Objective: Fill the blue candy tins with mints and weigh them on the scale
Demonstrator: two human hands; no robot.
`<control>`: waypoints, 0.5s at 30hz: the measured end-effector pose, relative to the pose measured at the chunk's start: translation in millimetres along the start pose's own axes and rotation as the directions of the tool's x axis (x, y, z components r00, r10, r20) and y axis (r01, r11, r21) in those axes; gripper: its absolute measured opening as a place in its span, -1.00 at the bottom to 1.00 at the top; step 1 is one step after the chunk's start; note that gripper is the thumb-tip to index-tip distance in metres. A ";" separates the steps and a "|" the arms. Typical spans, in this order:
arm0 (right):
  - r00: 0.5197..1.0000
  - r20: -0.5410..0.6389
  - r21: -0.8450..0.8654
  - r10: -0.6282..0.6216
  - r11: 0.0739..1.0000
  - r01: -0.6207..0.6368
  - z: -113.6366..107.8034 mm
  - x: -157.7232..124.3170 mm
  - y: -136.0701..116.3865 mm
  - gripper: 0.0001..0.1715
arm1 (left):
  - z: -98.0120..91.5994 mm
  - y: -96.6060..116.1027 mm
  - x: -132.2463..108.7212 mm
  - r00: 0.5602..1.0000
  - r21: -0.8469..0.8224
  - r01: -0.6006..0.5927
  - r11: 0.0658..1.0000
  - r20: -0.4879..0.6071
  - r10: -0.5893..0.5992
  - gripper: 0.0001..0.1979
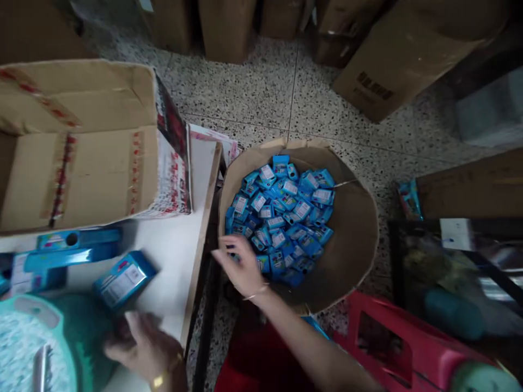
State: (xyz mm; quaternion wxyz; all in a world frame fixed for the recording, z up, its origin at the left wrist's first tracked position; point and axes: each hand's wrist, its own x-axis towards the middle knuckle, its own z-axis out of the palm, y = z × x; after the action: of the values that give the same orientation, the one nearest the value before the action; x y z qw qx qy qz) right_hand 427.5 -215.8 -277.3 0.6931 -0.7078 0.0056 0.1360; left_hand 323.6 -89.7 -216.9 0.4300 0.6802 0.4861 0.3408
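Note:
My right hand (242, 267) is over the left rim of a round cardboard drum (355, 245), its fingers stretched out and nothing seen in them. Inside the drum lies a heap of small blue printed boxes (281, 218). Lower left, my left hand (143, 345) is over the white table (171, 256), beside a teal tub (87, 337). Its thumb and fingers are apart, though motion blurs them. Small pale pieces and a metal scoop-like tool (41, 367) lie in the tub. Just beyond my left hand rests a larger blue carton (125, 279).
An open cardboard box (87, 169) stands on the table, with several blue cartons (77, 250) in front of it. A red plastic stool (392, 337) is right of the drum. Brown boxes (226, 27) line the far floor, and a dark-framed case (449, 277) stands at right.

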 end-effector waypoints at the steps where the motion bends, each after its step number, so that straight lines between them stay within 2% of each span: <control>1: 0.979 -0.125 -0.039 0.164 0.985 -0.170 -42.4 -3.3 30.2 -0.38 | 0.0 6.3 -22.4 0.999 0.016 -0.037 0.999 -0.021 0.037 -0.34; 2: 0.918 -0.275 -0.099 0.287 0.941 -0.324 -83.9 -4.4 61.2 -0.28 | 6.0 11.7 -44.1 0.994 0.038 -0.079 0.996 0.080 0.075 -0.23; 3: 0.845 -0.399 -0.174 0.356 0.875 -0.451 -122.6 -3.1 91.3 -0.17 | 19.6 14.3 -63.9 0.968 0.006 -0.100 0.995 0.233 0.096 -0.22; 4: 0.806 -0.459 -0.265 0.374 0.808 -0.526 -157.0 0.8 119.4 -0.07 | 41.3 12.7 -80.7 0.887 -0.007 -0.058 0.998 0.458 0.055 -0.26; 5: 0.797 -0.481 -0.362 0.365 0.745 -0.560 -186.0 7.4 144.9 0.00 | 70.6 5.6 -93.8 0.764 0.013 -0.038 0.999 0.645 0.021 -0.26; 6: 0.801 -0.481 -0.447 0.357 0.686 -0.574 -209.1 16.4 167.5 0.05 | 106.1 -7.7 -102.8 0.636 0.096 -0.023 0.995 0.769 -0.060 -0.25; 7: 0.797 -0.468 -0.505 0.381 0.625 -0.595 -226.4 27.3 187.7 0.09 | 145.4 -26.9 -107.8 0.544 0.226 0.005 0.974 0.817 -0.193 -0.20; 9: 0.762 -0.431 -0.549 0.484 0.529 -0.647 -245.7 51.3 223.1 0.15 | 224.5 -79.0 -107.6 0.450 0.552 0.096 0.828 0.718 -0.531 -0.08; 11: 0.707 -0.396 -0.536 0.586 0.478 -0.696 -250.2 71.7 255.6 0.22 | 287.5 -138.7 -101.2 0.425 0.655 0.097 0.749 0.653 -0.626 -0.03; 13: 0.685 -0.413 -0.499 0.600 0.479 -0.722 -246.7 82.3 286.6 0.27 | 323.8 -193.3 -98.2 0.411 0.716 0.087 0.693 0.608 -0.680 0.00; 15: 0.705 -0.483 -0.471 0.519 0.524 -0.709 -239.9 81.4 313.6 0.26 | 335.4 -235.0 -104.7 0.409 0.741 0.060 0.669 0.593 -0.694 0.03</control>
State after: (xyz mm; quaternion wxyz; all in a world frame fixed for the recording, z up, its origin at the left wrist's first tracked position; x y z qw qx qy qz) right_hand 488.6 -449.1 -600.3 0.3122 -0.8577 0.3110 0.2650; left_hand 501.8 -237.7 -570.5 0.4303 0.7133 0.4438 -0.3303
